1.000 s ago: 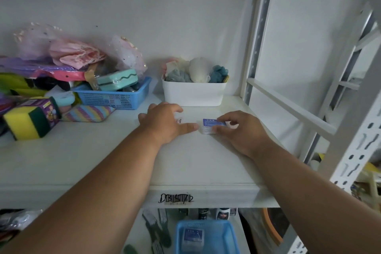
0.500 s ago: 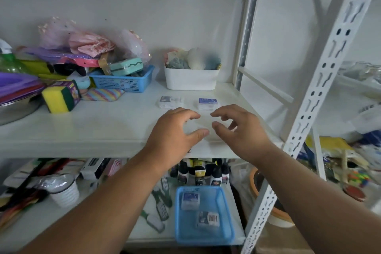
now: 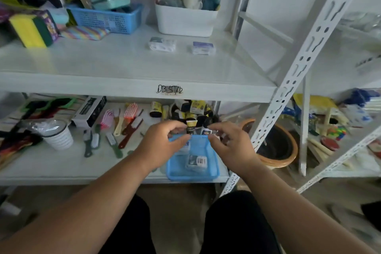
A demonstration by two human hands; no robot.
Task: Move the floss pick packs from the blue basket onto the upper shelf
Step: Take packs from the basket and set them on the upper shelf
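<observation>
Head view: both hands hover over the blue basket [image 3: 192, 173] at the lower shelf's front edge, left hand [image 3: 158, 144] and right hand [image 3: 231, 146] loosely curled, holding nothing. One floss pick pack [image 3: 196, 162] lies inside; two packs [image 3: 162, 44] rest on the upper shelf [image 3: 123, 62] above, with bare board around them.

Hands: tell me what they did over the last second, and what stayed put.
Both let go of the two floss pick packs, left pack and right pack, on the upper shelf, then dropped to the blue basket on the lower shelf. The left hand and right hand now hover over it, holding nothing. The shelf packs stayed put; a pack remains in the basket.
</observation>
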